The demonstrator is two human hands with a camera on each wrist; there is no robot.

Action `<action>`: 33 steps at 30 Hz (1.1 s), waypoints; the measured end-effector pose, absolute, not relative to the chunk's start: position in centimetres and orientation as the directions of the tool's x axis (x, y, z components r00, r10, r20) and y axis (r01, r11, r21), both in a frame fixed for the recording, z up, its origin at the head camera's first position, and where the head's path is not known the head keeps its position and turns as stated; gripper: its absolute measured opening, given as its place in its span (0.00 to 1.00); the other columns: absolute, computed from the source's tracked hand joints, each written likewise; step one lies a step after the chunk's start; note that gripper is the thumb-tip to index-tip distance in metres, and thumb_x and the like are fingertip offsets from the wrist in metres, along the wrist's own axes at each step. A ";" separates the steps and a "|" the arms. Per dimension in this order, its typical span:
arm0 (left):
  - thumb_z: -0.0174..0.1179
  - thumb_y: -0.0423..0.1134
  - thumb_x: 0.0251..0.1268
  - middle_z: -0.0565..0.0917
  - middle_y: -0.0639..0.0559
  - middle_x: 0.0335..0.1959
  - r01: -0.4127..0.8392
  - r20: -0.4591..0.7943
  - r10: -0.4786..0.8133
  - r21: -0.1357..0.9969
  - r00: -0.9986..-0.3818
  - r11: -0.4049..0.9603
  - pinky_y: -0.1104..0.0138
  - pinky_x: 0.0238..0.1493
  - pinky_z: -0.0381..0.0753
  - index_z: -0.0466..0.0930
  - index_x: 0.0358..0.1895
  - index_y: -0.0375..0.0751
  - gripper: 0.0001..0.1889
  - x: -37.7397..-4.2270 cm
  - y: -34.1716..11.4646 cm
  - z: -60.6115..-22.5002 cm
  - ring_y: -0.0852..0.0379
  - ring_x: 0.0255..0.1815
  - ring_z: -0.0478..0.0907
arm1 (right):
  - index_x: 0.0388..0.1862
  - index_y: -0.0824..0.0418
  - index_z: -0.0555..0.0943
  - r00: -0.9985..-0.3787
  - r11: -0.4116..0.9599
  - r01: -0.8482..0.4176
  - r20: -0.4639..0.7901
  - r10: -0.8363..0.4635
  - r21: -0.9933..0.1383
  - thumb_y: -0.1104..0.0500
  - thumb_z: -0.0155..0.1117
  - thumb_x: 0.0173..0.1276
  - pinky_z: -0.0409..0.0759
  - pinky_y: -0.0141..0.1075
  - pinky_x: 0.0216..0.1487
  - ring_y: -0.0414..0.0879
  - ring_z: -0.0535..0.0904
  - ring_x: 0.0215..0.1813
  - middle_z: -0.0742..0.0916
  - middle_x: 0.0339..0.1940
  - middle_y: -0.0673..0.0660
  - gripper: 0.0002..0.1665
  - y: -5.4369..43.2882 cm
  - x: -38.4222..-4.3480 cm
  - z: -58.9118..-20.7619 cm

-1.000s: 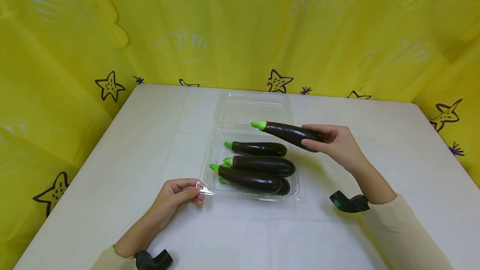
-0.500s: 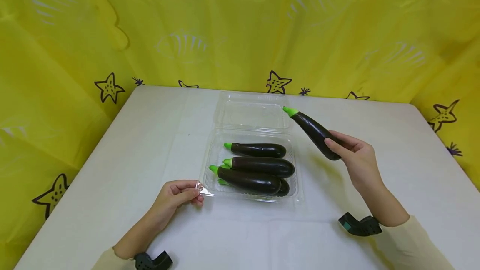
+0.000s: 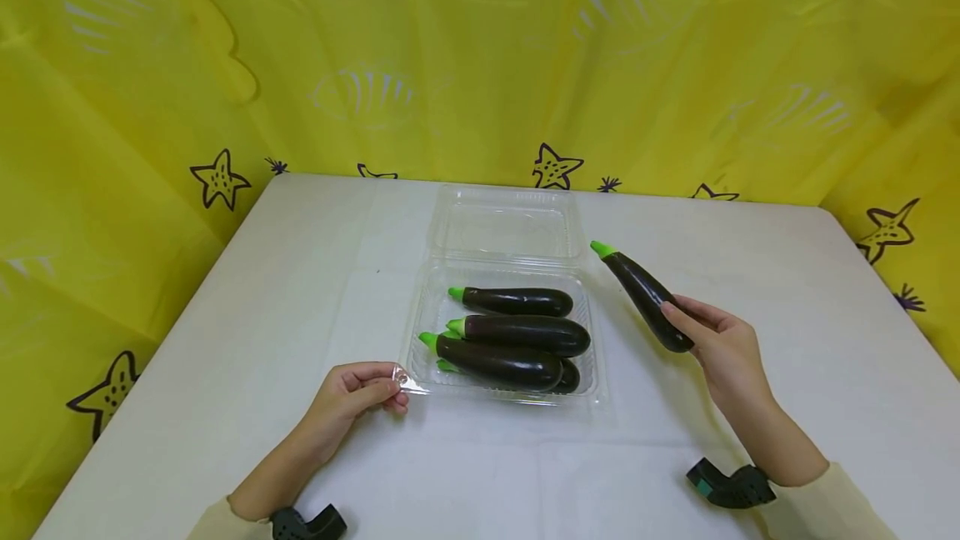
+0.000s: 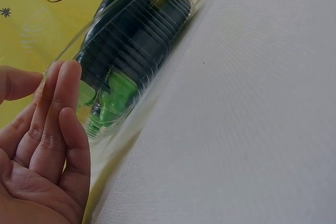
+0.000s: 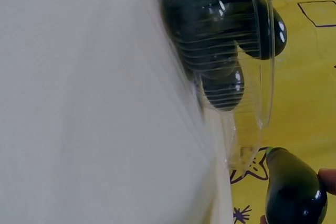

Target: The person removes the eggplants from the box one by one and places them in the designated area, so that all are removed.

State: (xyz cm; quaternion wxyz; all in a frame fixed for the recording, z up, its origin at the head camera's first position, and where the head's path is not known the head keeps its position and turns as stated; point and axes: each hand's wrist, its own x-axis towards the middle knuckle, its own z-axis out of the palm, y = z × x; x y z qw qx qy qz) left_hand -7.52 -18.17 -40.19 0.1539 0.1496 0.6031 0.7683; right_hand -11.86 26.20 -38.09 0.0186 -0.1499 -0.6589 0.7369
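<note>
The right hand (image 3: 726,352) holds 1 eggplant (image 3: 637,288) by its thick end above the table (image 3: 262,298), right of 1 clear container (image 3: 427,307). At least 4 other eggplants (image 3: 525,333) lie inside, overlap hiding the exact count. The left hand (image 3: 348,398) pinches the container's near-left corner. 1 lid (image 3: 506,223) lies open behind, before yellow starfish-printed cloth (image 3: 480,48).
</note>
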 end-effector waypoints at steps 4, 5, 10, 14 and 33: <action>0.51 0.24 0.62 0.84 0.50 0.29 -0.056 0.050 0.423 0.971 -0.905 -0.233 0.67 0.37 0.81 0.71 0.44 0.13 0.12 -7.5 -18.1 -40.2 0.59 0.31 0.81 | 0.36 0.50 0.84 -0.953 -0.017 0.210 -0.208 0.220 -0.978 0.57 0.71 0.55 0.77 0.23 0.36 0.32 0.78 0.38 0.84 0.33 0.41 0.09 25.3 -10.9 -36.5; 0.51 0.24 0.62 0.84 0.50 0.30 -0.056 0.050 0.423 0.971 -0.905 -0.234 0.67 0.37 0.81 0.71 0.44 0.14 0.12 -7.5 -18.1 -40.2 0.59 0.31 0.81 | 0.39 0.52 0.84 -0.955 0.045 0.220 -0.205 0.215 -0.975 0.56 0.70 0.56 0.76 0.21 0.37 0.31 0.76 0.39 0.83 0.33 0.38 0.11 25.2 -10.7 -36.3; 0.51 0.23 0.62 0.84 0.50 0.30 -0.056 0.050 0.424 0.971 -0.904 -0.233 0.67 0.37 0.81 0.69 0.44 0.10 0.13 -7.5 -18.1 -40.2 0.59 0.31 0.81 | 0.57 0.71 0.73 -0.970 0.408 0.227 -0.165 0.181 -0.885 0.48 0.66 0.60 0.70 0.18 0.40 0.33 0.70 0.47 0.82 0.43 0.48 0.34 24.8 -10.6 -36.2; 0.51 0.23 0.62 0.84 0.51 0.29 -0.057 0.044 0.422 0.972 -0.906 -0.226 0.67 0.37 0.81 0.67 0.44 0.08 0.15 -7.5 -18.1 -40.2 0.59 0.30 0.81 | 0.55 0.74 0.73 -0.982 0.577 0.188 -0.141 0.126 -0.795 0.47 0.65 0.59 0.72 0.21 0.39 0.49 0.74 0.50 0.79 0.51 0.67 0.36 24.4 -10.7 -36.3; 0.50 0.23 0.62 0.84 0.50 0.29 -0.057 0.048 0.418 0.970 -0.907 -0.236 0.67 0.37 0.81 0.71 0.43 0.14 0.11 -7.5 -18.1 -40.1 0.59 0.30 0.81 | 0.45 0.73 0.80 -0.987 0.739 0.148 -0.149 0.066 -0.657 0.41 0.63 0.59 0.75 0.44 0.42 0.58 0.77 0.46 0.85 0.37 0.64 0.34 22.4 -11.0 -35.9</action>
